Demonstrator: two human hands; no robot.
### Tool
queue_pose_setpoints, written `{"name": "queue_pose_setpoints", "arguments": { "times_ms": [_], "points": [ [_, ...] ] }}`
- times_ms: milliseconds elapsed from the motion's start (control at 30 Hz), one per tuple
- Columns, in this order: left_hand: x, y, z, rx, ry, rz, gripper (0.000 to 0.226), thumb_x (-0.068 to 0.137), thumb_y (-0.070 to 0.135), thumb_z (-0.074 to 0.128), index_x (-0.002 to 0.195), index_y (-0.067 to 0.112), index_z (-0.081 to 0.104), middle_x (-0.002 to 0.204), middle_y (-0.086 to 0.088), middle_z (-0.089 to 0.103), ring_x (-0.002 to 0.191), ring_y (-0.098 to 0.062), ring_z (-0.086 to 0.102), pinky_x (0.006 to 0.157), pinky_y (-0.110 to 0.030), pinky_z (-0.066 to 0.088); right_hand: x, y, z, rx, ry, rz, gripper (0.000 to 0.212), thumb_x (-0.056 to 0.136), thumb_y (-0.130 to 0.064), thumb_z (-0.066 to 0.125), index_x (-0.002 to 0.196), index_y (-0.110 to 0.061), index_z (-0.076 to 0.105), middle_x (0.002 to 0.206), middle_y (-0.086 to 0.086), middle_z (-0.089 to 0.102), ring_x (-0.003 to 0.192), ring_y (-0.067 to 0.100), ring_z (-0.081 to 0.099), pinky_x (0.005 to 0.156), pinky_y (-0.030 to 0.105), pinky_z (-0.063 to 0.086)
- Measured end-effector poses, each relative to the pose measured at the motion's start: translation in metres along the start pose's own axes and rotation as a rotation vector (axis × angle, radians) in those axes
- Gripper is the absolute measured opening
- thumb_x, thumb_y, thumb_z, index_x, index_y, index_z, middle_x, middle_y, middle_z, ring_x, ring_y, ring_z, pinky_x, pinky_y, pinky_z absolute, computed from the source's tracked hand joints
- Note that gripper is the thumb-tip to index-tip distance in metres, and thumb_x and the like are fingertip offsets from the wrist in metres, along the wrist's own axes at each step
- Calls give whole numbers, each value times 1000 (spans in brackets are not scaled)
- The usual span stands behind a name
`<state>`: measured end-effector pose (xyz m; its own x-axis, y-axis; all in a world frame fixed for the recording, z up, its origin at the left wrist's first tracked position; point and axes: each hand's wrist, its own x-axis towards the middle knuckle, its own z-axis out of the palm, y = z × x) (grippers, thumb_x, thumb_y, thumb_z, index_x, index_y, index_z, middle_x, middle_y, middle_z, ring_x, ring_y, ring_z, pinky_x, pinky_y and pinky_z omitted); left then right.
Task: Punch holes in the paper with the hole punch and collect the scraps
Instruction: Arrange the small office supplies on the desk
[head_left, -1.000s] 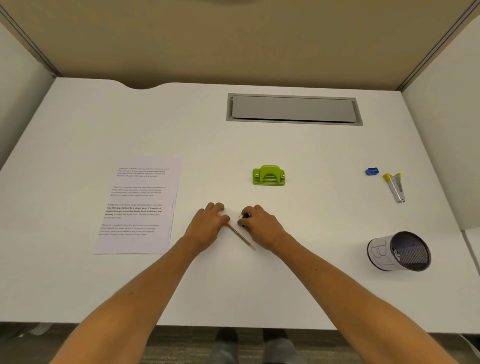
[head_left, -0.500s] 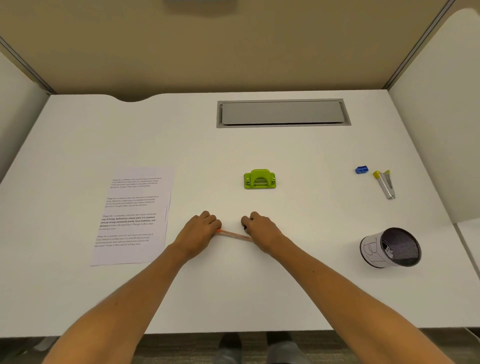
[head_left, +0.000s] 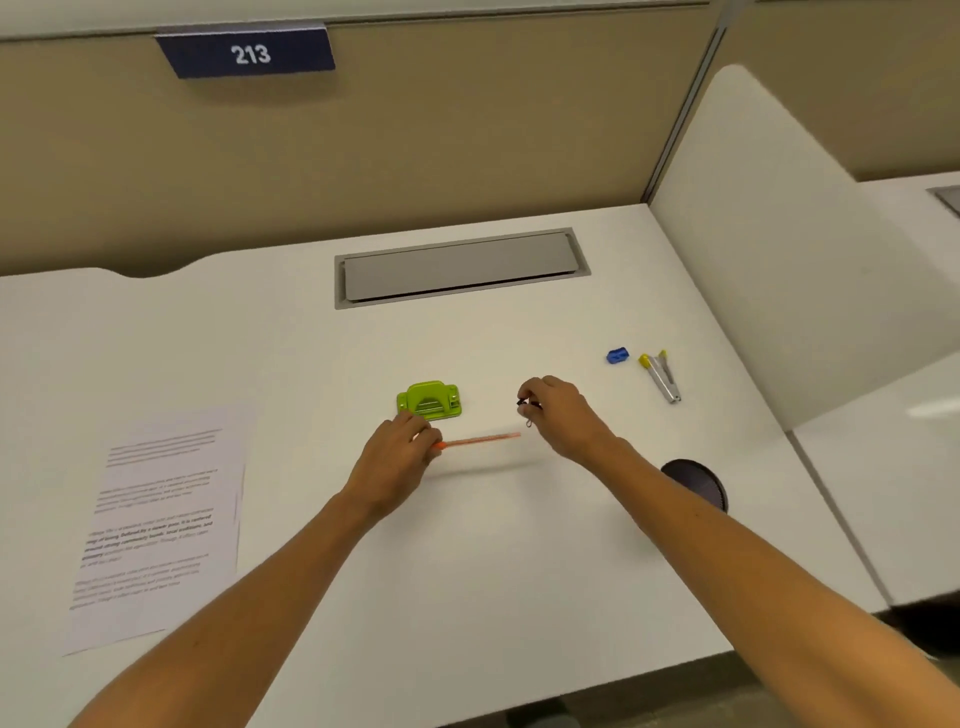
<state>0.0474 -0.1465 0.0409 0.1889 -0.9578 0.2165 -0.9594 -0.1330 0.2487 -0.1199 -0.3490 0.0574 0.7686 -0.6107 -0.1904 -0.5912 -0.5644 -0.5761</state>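
Paper: nearest to me, flat on the desk at my left, well apart from both hands. I judge it light and limp; I would lift it by the near right edge and keep it flat. It may be more than one sheet, I cannot tell.

Left hand: fingers curled, pinching one end of a thin orange pen, which sticks out to the right just above the desk.

Right hand: fingertips pressed together on a small dark bit, I think the pen cap, held clear of the pen's free end.

Hole punch: green, upright on the desk just beyond my left knuckles, near touching. It looks rigid and fairly weighty; I would grip its body from above and press the lever, feeding the paper edge into the front slot.

Scraps: none visible; I expect tiny light discs that scatter easily.

In the way: both hands are occupied, so pen and cap must go down first.

Mesh cup: dark, partly hidden behind my right forearm.

Further right: blue sharpener beside a yellow-tipped metal tool, clear of my path.

Far: grey cable hatch, then the partition with a plate reading 213.
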Motion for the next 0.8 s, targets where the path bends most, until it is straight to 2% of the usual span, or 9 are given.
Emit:
{"name": "queue_pose_setpoints", "arguments": {
  "times_ms": [100,200,300,367,467,600,800],
  "points": [
    [42,28,14,-153,18,-143,6,87,9,72,89,3,71,85,-11,66,83,-32,62,61,-35,47,5,44,-53,-2,94,76,18,98,-14,59,110,-2,65,108,16,64,95,28,60,84,35,47],
    [87,54,37,-289,-17,-278,14,95,16,62,96,4,69,91,-9,65,86,-27,59,68,-39,46,8,93,-92,2,144,178,17,97,-12,61,107,1,64,107,19,65,79,26,56,82,40,51],
    [126,80,62,-342,-44,-386,17,96,19,59,97,6,70,93,-9,64,86,-26,59,70,-37,47,12,130,-112,-38,111,262,19,97,-16,61,107,-1,65,107,18,65,80,26,56,73,35,47],
    [151,97,78,-366,-48,-470,17,96,20,59,98,7,70,95,-8,64,88,-25,60,70,-35,46,17,148,-114,-66,72,288,20,98,-18,61,109,-2,65,110,17,65,87,28,58,73,32,43],
    [187,118,97,-415,-52,-579,16,95,19,61,97,7,71,97,-8,65,88,-24,61,72,-34,50,26,166,-104,-90,-16,289,21,98,-19,59,112,-3,63,114,18,63,89,30,59,77,34,46],
    [232,131,116,-420,-88,-621,16,96,17,62,101,5,70,100,-9,66,88,-24,63,77,-35,54,40,179,-85,-202,-128,220,25,100,-23,54,118,-6,61,126,14,57,107,34,59,89,40,49],
    [281,130,137,-346,-148,-563,19,98,19,60,106,6,70,102,-10,67,90,-22,63,77,-27,50,48,192,-68,-382,-176,123,25,103,-24,47,120,-9,57,125,10,54,101,34,61,75,40,50]
  ]
}}
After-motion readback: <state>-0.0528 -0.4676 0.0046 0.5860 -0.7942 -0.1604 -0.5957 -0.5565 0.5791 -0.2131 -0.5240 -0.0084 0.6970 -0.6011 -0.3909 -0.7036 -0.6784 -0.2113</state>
